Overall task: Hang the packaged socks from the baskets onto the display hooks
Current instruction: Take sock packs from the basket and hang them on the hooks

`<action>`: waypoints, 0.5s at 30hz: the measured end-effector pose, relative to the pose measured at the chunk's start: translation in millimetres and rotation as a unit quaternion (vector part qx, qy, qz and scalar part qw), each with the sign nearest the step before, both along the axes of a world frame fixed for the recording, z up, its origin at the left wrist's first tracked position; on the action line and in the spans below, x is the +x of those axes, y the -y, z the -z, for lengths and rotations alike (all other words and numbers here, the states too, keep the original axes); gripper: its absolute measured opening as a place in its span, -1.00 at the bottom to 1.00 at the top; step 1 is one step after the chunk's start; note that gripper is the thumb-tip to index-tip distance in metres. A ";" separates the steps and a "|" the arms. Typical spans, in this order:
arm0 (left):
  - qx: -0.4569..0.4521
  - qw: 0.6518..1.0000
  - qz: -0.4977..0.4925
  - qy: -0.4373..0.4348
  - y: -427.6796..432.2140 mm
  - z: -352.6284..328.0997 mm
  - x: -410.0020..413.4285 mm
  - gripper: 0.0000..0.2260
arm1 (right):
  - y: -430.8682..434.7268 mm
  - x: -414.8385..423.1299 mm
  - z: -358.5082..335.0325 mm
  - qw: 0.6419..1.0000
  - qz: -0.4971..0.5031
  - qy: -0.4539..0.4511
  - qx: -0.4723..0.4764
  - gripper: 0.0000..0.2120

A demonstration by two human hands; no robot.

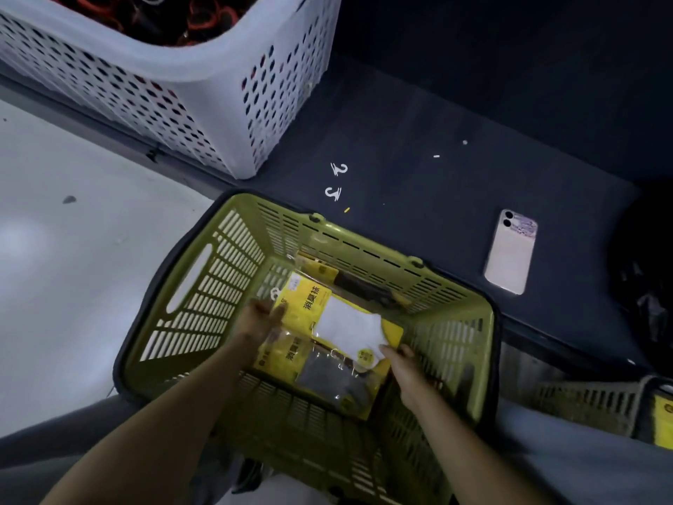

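Gripping opposite edges of the sock pack (347,322), left hand (259,319) and right hand (405,371), within green basket (233,275) walls.

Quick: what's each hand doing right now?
Left hand: holds the white-sock package by its left edge.
Right hand: pinches the same package's lower right corner.

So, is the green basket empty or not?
Not empty: several sock packs lie inside the green basket, the white-sock pack on top.

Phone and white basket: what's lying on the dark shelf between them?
In the head view, two little things lie on the dark shelf between the white basket and the phone: a small white hook and a second hook.
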State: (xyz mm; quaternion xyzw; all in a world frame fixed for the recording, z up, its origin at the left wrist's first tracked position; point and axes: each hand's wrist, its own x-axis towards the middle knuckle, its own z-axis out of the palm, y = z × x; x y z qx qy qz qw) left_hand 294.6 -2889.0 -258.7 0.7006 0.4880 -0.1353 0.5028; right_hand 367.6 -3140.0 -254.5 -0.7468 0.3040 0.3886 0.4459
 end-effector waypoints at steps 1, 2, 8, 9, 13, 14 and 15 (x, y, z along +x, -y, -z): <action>0.008 1.000 -0.001 0.000 -3.0 -2.2 -4.5 -0.73 | -0.3 -6.6 -2.2 1.000 -0.012 0.001 -0.001 -0.69; 0.018 1.000 0.004 -0.002 -5.6 -5.6 -8.8 -0.70 | -1.1 -13.2 -2.7 1.000 -0.019 0.005 -0.010 -0.71; -0.040 0.986 0.126 -0.102 -5.2 -11.0 -38.1 -0.74 | -2.2 -50.2 -0.5 0.999 -0.024 -0.031 -0.038 -0.65; -0.062 0.982 0.145 -0.106 -4.3 -11.6 -40.6 -0.77 | -1.5 -55.5 -0.6 0.998 -0.024 -0.048 -0.032 -0.63; -0.165 0.970 0.160 -0.081 -2.0 -22.5 -43.4 -0.73 | -2.8 -60.0 -4.5 0.998 -0.012 -0.052 -0.043 -0.53; -0.176 0.967 0.158 -0.095 -0.8 -24.8 -43.5 -0.70 | -3.9 -58.2 -6.6 0.998 -0.011 -0.043 -0.049 -0.52; -0.180 0.966 0.153 -0.105 0.4 -26.5 -43.1 -0.69 | -5.7 -55.9 -10.6 0.998 -0.012 -0.033 -0.052 -0.53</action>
